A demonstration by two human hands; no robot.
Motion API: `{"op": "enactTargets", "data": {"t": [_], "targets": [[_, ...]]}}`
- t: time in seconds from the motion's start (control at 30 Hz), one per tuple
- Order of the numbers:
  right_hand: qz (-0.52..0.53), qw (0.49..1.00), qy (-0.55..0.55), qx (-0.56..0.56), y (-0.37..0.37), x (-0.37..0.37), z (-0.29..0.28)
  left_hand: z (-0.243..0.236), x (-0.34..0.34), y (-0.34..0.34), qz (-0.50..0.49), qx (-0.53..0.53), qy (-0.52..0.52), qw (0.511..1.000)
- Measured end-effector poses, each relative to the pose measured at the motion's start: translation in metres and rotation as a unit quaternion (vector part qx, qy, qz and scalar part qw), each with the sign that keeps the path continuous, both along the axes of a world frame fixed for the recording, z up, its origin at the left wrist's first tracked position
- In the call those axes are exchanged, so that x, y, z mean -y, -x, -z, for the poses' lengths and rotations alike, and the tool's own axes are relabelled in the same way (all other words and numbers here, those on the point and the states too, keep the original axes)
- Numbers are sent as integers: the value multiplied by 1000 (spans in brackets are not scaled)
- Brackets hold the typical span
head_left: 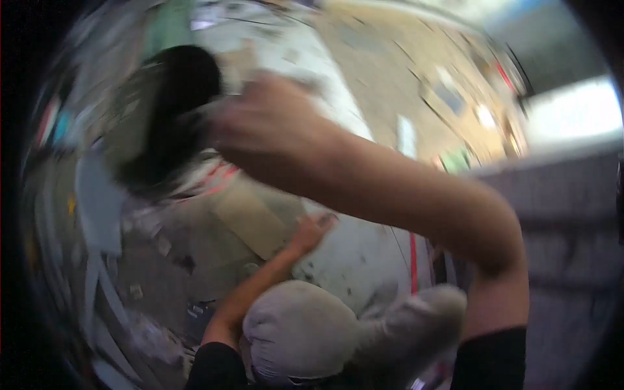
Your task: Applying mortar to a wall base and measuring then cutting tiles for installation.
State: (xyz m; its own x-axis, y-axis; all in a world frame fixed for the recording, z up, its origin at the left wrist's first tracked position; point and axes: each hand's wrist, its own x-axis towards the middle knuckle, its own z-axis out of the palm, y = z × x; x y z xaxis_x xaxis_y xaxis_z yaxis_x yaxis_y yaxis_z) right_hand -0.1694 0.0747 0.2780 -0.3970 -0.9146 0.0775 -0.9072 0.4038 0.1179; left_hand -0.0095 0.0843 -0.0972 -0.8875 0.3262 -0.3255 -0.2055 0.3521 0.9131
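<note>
My right arm stretches across the view toward the upper left. My right hand (250,120) is smeared by motion, and its fingers look closed against a dark, bulky, rounded thing (185,91) with a duller olive-grey side. Its exact kind is lost in the blur. Lower down, my left hand (315,231) lies low over the edge of a long white panel (344,266), beside a tan cardboard piece (250,218). Its fingers are too blurred to show whether they hold anything. My bent knees in grey trousers (299,328) are just below it.
A red strip (413,263) runs along the panel near my right knee. Cardboard (448,91) and scraps lie on the floor at the upper right. At left are a pale grey sheet (101,201), crumpled clear plastic (153,338) and scattered litter. A dark purplish surface (565,260) stands at right.
</note>
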Motion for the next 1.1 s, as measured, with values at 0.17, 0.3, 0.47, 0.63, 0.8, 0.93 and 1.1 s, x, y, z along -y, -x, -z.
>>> {"op": "enactTargets", "data": {"t": [0.17, 0.3, 0.47, 0.63, 0.8, 0.93, 1.1], "targets": [[-66, 998, 18, -7, 1, -32, -14, 17, 0, -3, -11, -198, -14, 980], [-83, 987, 129, -51, -11, -141, -29, -16, -2, 10, -24, -34, -39, 998], [246, 916, 281, -148, -122, -339, -20, -77, -42, 67, 104, -33, 15, 994], [634, 678, 364, -79, -319, -485, 116, -102, -135, 141, 332, -111, 48, 936], [873, 236, 380, 193, -517, -553, 292, -60, -295, 188, 423, -127, 92, 892], [825, 121, 530, 156, -578, -569, 380, -3, -395, 180, 366, -205, 105, 902], [753, 38, 648, 102, -591, -599, 436, 29, -421, 175, 308, -203, 158, 916]]}}
